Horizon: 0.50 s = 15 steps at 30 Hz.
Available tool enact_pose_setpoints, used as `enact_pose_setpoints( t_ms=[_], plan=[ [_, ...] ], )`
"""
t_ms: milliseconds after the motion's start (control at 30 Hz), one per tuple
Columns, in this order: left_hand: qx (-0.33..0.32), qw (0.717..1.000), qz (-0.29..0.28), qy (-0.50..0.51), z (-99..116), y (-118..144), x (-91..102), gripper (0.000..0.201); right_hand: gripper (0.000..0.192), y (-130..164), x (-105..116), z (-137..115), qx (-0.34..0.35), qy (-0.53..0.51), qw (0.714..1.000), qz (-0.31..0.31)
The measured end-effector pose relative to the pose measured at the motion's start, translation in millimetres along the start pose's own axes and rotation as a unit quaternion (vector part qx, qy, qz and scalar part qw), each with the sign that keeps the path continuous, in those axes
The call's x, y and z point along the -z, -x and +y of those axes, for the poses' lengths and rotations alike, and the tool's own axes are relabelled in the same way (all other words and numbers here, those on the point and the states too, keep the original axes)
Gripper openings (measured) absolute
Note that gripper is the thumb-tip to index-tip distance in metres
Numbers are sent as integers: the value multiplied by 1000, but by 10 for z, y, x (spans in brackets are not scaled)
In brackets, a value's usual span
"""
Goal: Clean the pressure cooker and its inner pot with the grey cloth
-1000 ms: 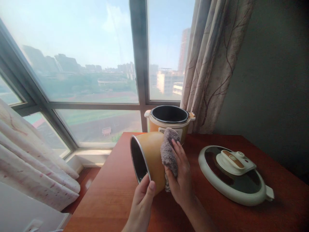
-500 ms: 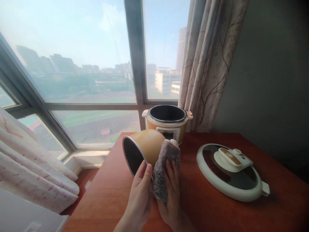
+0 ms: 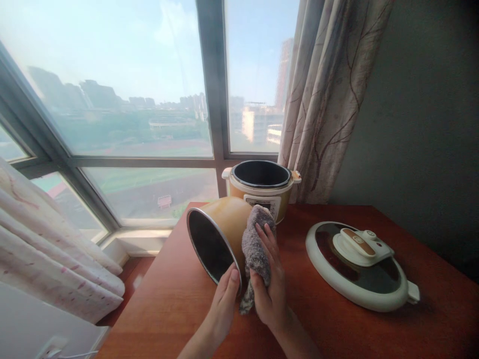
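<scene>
A gold inner pot [image 3: 232, 219] with a dark inside is tilted on its side, its mouth facing left and toward me. My left hand [image 3: 224, 299] grips the near lower part of its rim, thumb outside. With my right hand [image 3: 270, 284] I hold a grey fluffy cloth [image 3: 258, 244] against the pot's outer wall near its base. A loose end of the cloth hangs below my fingers. Behind the pot stands the cooker body [image 3: 262, 187], open at the top, its front panel partly hidden by the pot and cloth.
On the right of the reddish-brown table [image 3: 157, 309] lies a round white lid [image 3: 355, 264] with a dark glass top and a handle. Windows fill the back and left. Curtains [image 3: 329, 99] hang at both sides, and a white socket [image 3: 54, 346] shows at lower left.
The pot has turned so its mouth shows more toward me, with my left hand lower on the rim. My right hand and the cloth have shifted on the pot's wall, and the cloth is more bunched.
</scene>
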State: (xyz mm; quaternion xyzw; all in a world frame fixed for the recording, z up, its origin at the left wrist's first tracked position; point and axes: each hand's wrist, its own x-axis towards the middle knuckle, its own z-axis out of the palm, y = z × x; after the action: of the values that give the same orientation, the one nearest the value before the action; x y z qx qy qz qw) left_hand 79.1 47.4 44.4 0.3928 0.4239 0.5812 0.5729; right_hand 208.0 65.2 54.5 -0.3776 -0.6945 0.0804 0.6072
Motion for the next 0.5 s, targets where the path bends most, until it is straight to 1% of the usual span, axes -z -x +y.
enact_pose_setpoints(
  t_ms=[67, 100, 167, 200, 267, 333, 433, 500],
  plan=[
    [-22, 994, -45, -100, -102, 6, 128, 47, 53, -140, 14, -17, -19, -25, 999, 13],
    [-38, 988, -69, -133, -123, 7, 168, 45, 52, -206, 15, -23, -24, -35, 999, 17],
    [-69, 980, -101, -157, -126, 1, 198, 41, 51, -316, 6, -35, -22, -43, 999, 11],
    [-79, 980, -99, -153, -120, -6, 194, 40, 51, -354, -3, -39, -16, -39, 999, 0],
    [-88, 985, -67, -133, -113, -28, 171, 41, 53, -382, -30, -42, 10, -19, 999, -33],
    [-84, 991, -19, -107, -116, -59, 151, 44, 57, -334, -67, -35, 43, 2, 997, -68],
    [-71, 994, 38, -69, -81, -106, 130, 49, 63, -131, -134, -12, 67, 22, 993, -96],
    [-54, 996, 68, -34, 7, -124, 100, 52, 65, 52, -177, 2, 68, 36, 992, -99]
  ],
)
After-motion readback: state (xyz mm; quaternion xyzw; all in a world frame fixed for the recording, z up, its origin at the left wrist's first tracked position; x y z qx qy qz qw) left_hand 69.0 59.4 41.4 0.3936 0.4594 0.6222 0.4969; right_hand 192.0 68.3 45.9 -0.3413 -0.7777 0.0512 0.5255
